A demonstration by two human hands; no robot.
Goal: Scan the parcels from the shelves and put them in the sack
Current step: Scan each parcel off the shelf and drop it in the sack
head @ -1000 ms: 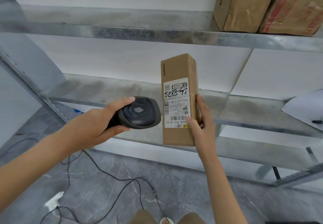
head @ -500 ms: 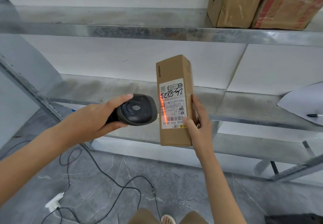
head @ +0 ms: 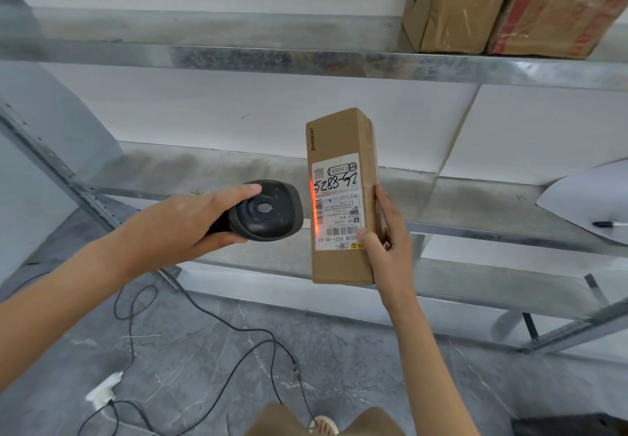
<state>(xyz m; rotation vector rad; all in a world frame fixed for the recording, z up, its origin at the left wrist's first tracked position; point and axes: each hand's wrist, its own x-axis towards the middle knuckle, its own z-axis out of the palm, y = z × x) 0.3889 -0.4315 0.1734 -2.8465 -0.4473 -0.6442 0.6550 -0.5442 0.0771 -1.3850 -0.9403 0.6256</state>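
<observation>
A tall brown cardboard parcel (head: 339,197) stands upright in the air before the middle shelf, its white label facing me. My right hand (head: 384,238) grips its right edge, thumb on the label's lower corner. My left hand (head: 183,221) holds a black barcode scanner (head: 268,211) just left of the parcel. A red scan line falls down the label's left edge, across a barcode. Two more cardboard parcels, a plain one (head: 455,4) and a red-taped one (head: 557,7), sit on the top shelf at the upper right. No sack is in view.
Metal shelving (head: 238,58) spans the view, with a slanted upright (head: 68,177) at the left. A white sheet (head: 588,194) with a black pen (head: 608,224) lies on the middle shelf at the right. The scanner's black cable (head: 210,320) loops over the grey floor.
The red scan line came on and now lies nearer the label's left edge, over the barcode. The scanner and parcel have stayed almost in place.
</observation>
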